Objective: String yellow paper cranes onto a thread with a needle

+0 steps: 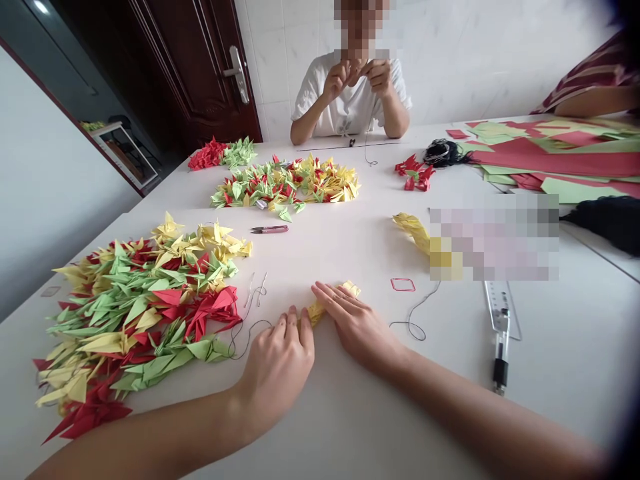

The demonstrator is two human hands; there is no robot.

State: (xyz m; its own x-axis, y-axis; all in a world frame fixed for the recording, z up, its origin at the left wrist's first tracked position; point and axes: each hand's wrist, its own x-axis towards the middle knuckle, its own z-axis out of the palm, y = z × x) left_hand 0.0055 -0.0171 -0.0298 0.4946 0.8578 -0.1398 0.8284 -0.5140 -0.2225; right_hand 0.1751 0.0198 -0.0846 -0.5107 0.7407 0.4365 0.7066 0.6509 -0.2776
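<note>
On the table in front of me lies a short bundle of yellow folded-paper cranes [316, 312]. My left hand [283, 350] is closed over its near end, with curled fingertips on the paper. My right hand [353, 320] covers the far part, its fingers long and close together, pressing the paper; the thumb is hidden. A dark thread [253, 327] runs from near my left hand toward two thin needles [257, 290]. Left of both hands spreads a large heap of red, green and yellow paper cranes [145, 307].
Thread snips [270, 229] lie beyond my hands. To the right are another yellow crane strand [413, 230], a red-edged tag [403, 285], a pen [501, 350] and a ruler [495, 293]. Across the table a person [345, 93] pinches something small; paper strips [550, 157] lie far right.
</note>
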